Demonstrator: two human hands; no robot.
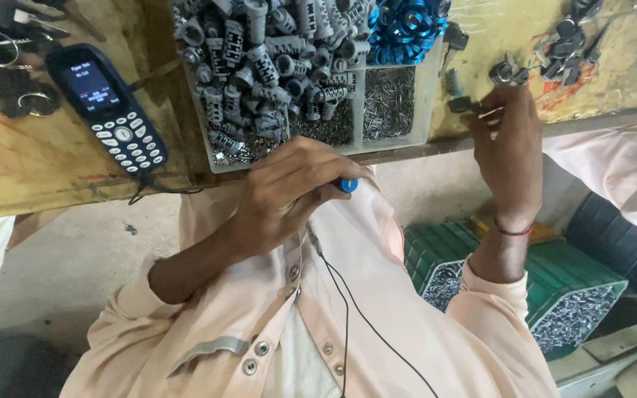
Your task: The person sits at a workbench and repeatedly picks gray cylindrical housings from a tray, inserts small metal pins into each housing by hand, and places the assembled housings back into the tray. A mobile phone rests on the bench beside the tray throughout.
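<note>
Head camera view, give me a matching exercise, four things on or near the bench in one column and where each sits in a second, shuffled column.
Things:
1. keypad phone
2. blue rings
3. blue-tipped tool
4. green crate

Places:
A. in the top right compartment of the parts tray
B. on the floor below the bench, holding small metal parts
C. on the wooden bench, left of the tray
D. gripped in the left hand

Pairs: 1-C, 2-A, 3-D, 4-B
</note>
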